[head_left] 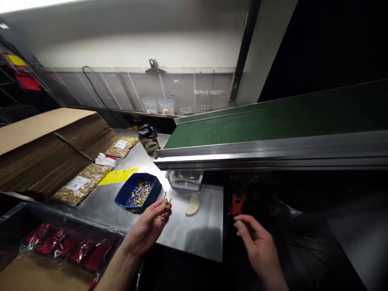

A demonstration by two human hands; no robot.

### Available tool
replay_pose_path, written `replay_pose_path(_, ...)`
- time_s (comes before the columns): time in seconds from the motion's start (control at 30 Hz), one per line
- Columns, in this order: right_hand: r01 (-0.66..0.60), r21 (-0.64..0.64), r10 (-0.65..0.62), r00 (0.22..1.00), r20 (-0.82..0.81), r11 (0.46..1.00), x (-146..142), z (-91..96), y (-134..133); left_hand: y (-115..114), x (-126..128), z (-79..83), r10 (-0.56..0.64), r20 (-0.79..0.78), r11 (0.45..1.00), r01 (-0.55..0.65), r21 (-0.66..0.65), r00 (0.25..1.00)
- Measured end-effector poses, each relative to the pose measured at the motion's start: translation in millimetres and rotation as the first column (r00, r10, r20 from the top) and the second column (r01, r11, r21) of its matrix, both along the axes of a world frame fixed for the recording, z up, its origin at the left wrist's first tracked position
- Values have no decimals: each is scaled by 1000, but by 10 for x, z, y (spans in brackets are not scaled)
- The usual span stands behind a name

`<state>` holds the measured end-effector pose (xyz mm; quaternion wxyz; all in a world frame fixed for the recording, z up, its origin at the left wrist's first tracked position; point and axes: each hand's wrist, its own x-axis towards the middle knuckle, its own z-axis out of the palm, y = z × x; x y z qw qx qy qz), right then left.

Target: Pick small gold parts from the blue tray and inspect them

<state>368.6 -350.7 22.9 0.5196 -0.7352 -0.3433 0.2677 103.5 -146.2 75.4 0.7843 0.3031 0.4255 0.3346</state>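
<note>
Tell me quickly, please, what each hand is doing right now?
Left hand: closed, pinching a small brass part above the steel table.
Right hand: holds nothing, fingers loosely curled, just below a small red part.

My left hand (pixel 150 226) hangs over the near edge of the bare steel worktable (pixel 197 234), pinching a small brass fitting (pixel 166 204). Just beyond it, at eleven o'clock, sits the shallow blue plastic tray (pixel 124 194) with loose brass pieces in it. At one o'clock of that hand lies a pale half-round card piece (pixel 193 204). My right hand (pixel 257 242) is off the table's right edge; a small red plastic part (pixel 237 203) lies just beyond its fingertips at twelve o'clock. The long green ribbed conveyor belt (pixel 273 121) runs behind everything.
</note>
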Motion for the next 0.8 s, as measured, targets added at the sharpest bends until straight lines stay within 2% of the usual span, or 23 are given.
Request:
replay_pose_path(0.07,-166,128,168,986,-8,978,-256,433,185,-356,273,68,-28,176,983,60,-175,984)
replay_pose_path(0.13,-296,207,293,955,47,932,-393,752,322,-611,505,115,-60,266,950,137,-281,962)
replay_pose_path(0.23,-388,241,385,921,62,890,-417,981,390,-838,733,130,-107,343,916,227,-331,933)
replay_pose_path(0.33,-409,220,416,909,14,886,-338,996,349,-947,838,111,-136,369,916,259,-307,919)
replay_pose_path(0.43,-398,197,414,909,-48,896,-234,938,293,-994,891,103,-194,315,912,289,-292,929)
replay_pose_path(0.57,-386,183,408,908,-97,904,-137,859,232,-1033,968,122,-287,296,872,376,-314,911)
replay_pose_path(0.67,-335,193,353,933,-66,922,-139,806,172,-1062,1030,130,-308,315,854,407,-324,898)
replay_pose_path(0.8,-204,206,207,978,7,957,-164,760,49,-1083,1088,105,-294,254,885,363,-290,921)
